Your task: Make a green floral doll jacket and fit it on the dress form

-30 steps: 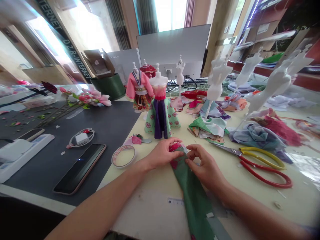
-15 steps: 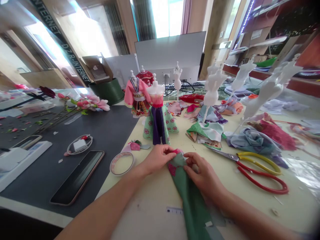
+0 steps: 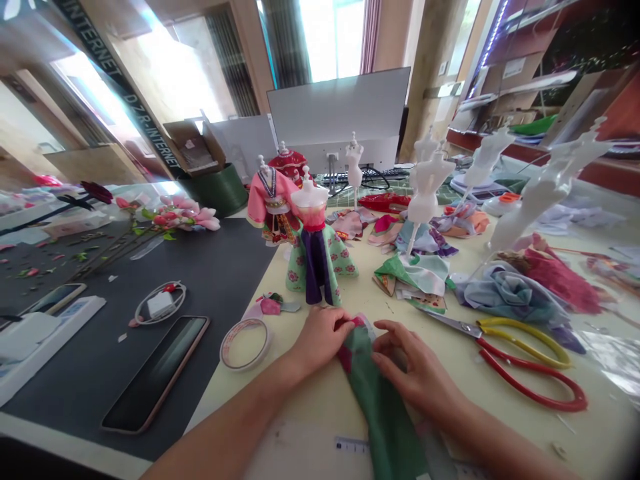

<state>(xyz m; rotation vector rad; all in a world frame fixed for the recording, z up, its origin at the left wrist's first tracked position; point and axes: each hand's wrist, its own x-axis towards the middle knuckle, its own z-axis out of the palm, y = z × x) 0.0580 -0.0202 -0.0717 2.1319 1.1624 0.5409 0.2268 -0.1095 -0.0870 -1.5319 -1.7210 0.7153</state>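
A long green fabric piece (image 3: 383,407) with a pink patch near its top lies on the pale table before me. My left hand (image 3: 323,337) pinches the fabric's top left edge between thumb and fingers. Beside the fabric's right edge, my right hand (image 3: 407,357) has its fingers curved and apart, with nothing visible between them. Just beyond stands a small mannequin (image 3: 313,233) in a red top, dark purple panel and green floral skirt. A roll of tape (image 3: 245,343) lies left of my left hand. Scissors (image 3: 525,357) with yellow and red handles rest to the right.
Fabric scraps (image 3: 420,273) and bare white mannequins (image 3: 427,187) stand at the right back. A phone (image 3: 157,373) and a coiled cable (image 3: 160,303) lie on the dark mat at left. A monitor (image 3: 340,110) is behind, and a ruler (image 3: 353,445) shows near the front edge.
My right hand's fingers have come away from the green fabric and spread slightly. My left hand keeps its pinch. The view has shifted a little, so the table items appear lower.
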